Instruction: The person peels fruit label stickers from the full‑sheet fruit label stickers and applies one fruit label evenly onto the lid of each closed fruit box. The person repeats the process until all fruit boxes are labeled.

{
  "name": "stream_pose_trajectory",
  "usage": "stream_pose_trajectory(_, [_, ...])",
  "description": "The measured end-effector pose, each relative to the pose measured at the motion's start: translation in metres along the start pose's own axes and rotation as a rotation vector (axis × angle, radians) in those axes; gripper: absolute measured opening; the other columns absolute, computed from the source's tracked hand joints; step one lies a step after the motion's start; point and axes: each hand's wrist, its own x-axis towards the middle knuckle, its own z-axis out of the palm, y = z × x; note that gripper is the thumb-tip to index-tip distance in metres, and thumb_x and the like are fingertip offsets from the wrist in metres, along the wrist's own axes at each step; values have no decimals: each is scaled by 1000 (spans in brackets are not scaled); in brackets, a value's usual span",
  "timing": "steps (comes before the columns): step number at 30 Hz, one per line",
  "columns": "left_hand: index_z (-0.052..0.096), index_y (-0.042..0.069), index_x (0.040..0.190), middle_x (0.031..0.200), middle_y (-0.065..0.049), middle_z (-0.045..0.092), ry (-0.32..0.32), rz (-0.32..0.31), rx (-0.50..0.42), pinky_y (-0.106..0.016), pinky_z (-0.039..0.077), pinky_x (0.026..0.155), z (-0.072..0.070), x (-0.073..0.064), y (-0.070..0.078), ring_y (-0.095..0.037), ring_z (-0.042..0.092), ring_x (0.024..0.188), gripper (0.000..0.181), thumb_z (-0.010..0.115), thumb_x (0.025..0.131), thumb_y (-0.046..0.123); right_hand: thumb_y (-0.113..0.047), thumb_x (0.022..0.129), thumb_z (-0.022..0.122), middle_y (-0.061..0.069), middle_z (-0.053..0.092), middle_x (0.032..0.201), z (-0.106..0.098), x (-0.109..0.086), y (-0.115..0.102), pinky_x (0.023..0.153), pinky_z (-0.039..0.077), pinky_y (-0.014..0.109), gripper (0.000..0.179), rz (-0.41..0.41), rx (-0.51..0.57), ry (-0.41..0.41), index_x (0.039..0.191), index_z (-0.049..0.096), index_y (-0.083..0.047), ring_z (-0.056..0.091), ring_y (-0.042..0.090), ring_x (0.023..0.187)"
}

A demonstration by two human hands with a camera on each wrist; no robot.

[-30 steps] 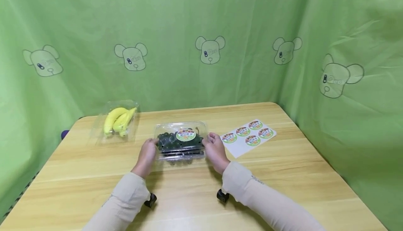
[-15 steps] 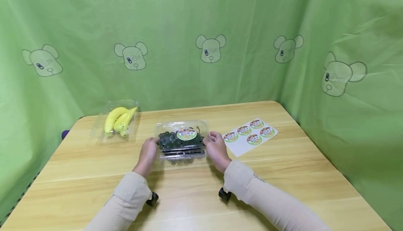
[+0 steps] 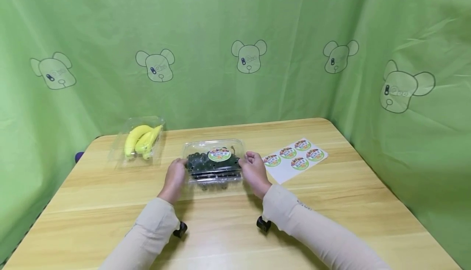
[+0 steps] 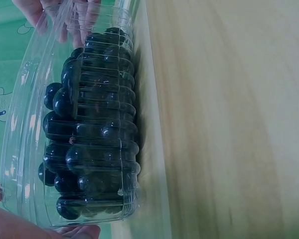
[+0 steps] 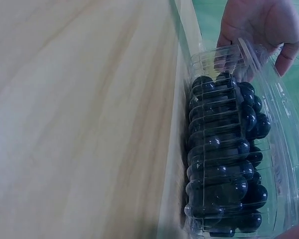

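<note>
A clear plastic clamshell box (image 3: pixel 196 144) of dark grapes (image 3: pixel 198 164) sits mid-table, its lid down. On the lid is a round printed sticker (image 3: pixel 219 154). My left hand (image 3: pixel 174 180) grips the box's left end; my right hand (image 3: pixel 255 174) grips the right end. In the left wrist view, the grapes (image 4: pixel 89 149) show through the ribbed wall, with my left hand (image 4: pixel 20 224) around the near end and my right hand (image 4: pixel 84 17) at the far one. From the right wrist, my left hand (image 5: pixel 261 25) appears beyond the box (image 5: pixel 279 169).
At the back left, a second clear box (image 3: pixel 160 139) holds yellow bananas (image 3: pixel 137 137). Right of my right hand lies a white sheet (image 3: pixel 281 174) with several round stickers (image 3: pixel 299 163). Green curtains (image 3: pixel 206 94) stand behind and beside the wooden table (image 3: pixel 220 229).
</note>
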Motion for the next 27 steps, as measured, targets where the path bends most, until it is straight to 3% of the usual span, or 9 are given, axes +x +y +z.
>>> stream_pose_trajectory(13, [16,-4,151,158,-21,13,-27,9,22,-51,7,118,2,7,13,-37,8,145,60,32,102,26,-7,93,56,23,43,140,-5,9,-10,111,35,41,54,-8,16,11,140,35,5,40,35,131])
stream_pose_trajectory(20, [27,-7,147,155,-22,23,-25,50,20,-49,12,118,5,14,24,-38,16,143,55,33,102,24,-6,94,56,22,43,139,-9,18,-18,110,37,39,52,-25,48,18,140,35,5,40,33,130])
stream_pose_trajectory(27, [35,-4,144,152,-19,30,-30,48,-54,-49,17,117,11,20,35,-36,23,141,51,36,102,25,-6,95,55,22,43,139,-15,27,-27,108,39,37,51,-31,69,23,140,35,5,42,32,128])
